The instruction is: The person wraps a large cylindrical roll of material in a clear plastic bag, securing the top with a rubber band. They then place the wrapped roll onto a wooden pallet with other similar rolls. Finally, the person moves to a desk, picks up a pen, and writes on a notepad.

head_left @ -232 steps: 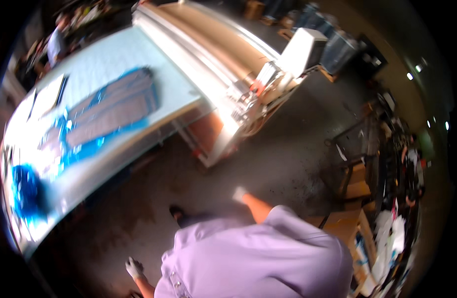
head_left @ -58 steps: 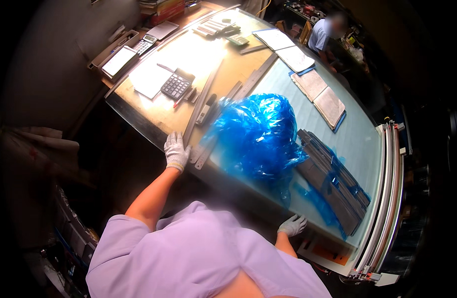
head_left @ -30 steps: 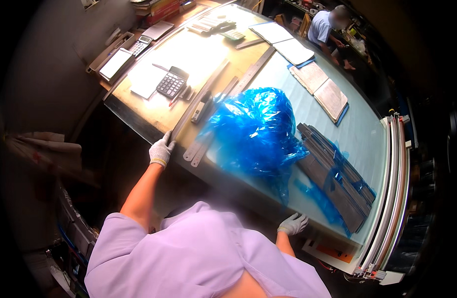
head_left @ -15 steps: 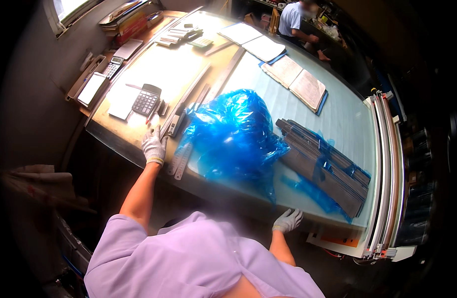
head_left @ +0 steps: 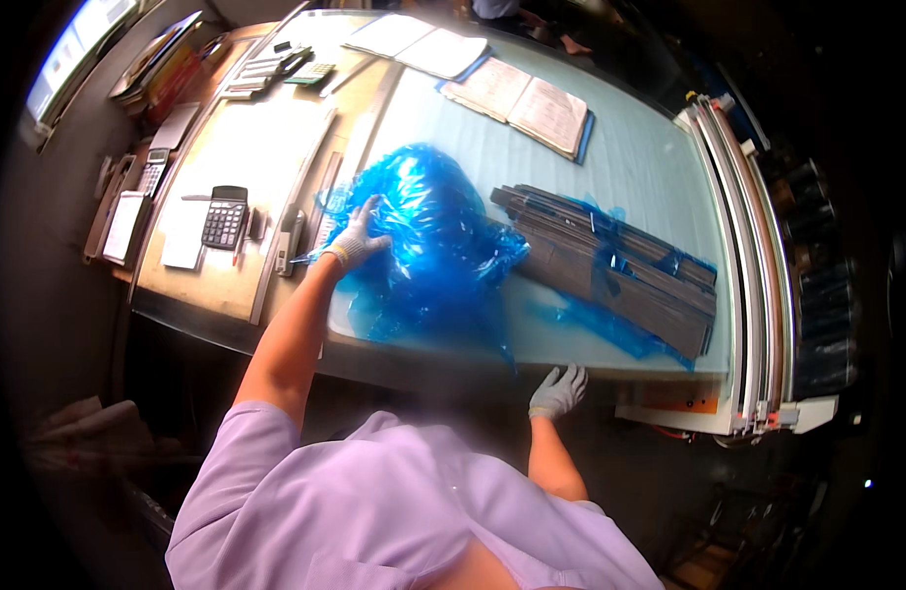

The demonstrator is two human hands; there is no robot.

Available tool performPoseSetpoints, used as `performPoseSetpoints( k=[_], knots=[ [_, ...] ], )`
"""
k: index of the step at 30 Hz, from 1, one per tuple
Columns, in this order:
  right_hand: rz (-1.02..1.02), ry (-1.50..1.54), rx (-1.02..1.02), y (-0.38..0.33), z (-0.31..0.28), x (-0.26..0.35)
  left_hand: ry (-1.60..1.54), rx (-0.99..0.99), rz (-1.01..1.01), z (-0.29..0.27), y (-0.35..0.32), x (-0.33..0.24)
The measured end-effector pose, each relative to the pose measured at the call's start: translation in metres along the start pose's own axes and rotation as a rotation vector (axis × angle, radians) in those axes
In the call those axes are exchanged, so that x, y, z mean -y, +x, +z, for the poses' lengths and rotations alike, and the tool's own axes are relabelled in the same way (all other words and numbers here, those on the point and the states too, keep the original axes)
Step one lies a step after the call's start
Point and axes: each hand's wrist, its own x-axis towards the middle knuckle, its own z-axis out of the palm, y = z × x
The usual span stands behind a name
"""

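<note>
Pale green counter is carrying everything. Left hand, its grip spread, is pressing on the crumpled blue plastic sheet, which is bunching rightward toward the dark strip stack, long axis slanting down-right. Right hand, fingers splayed, is resting at the near edge.

Plastic sheet bright blue, see-thru; gloves white-grey; strips stack dk grey-brown; tabletop pale blue-grey; calculator blk.

Lilac short-sleeved shirt, loose fit, sleeves ending above elbows, forearms bare. Left hand in light grey knit glove, yellowish cuff band. Right hand in matching grey knit glove.
</note>
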Motion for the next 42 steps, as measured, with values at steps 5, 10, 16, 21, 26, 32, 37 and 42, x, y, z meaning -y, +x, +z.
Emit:
performPoseSetpoints(
  k=[5,10,16,21,26,32,37,42],
  knots=[
    [0.190,0.901,0.315,0.000,-0.013,0.031,0.127,-0.114,-0.116,0.010,0.011,0.037],
    [-0.044,1.225,0.540,0.002,-0.032,0.163,-0.285,-0.005,-0.024,0.000,0.019,0.061],
    [0.480,1.576,1.149,0.045,0.006,0.209,-0.930,0.318,-0.063,0.023,-0.044,0.010],
    [0.100,1.655,0.907,0.034,-0.030,0.186,-1.189,0.015,-0.086,0.040,-0.083,-0.091],
    [-0.162,1.634,0.660,0.056,-0.045,0.111,-0.939,0.110,0.038,0.040,-0.073,-0.174],
    [0.302,1.939,0.548,0.111,-0.081,-0.016,-0.936,0.350,0.325,0.156,-0.026,-0.254],
    [0.428,1.746,0.439,0.126,-0.017,-0.107,-0.596,0.501,0.092,0.249,0.015,-0.232],
    [0.603,1.343,0.416,0.105,-0.026,-0.098,-0.491,0.308,0.171,0.216,0.023,-0.136]
  ],
)
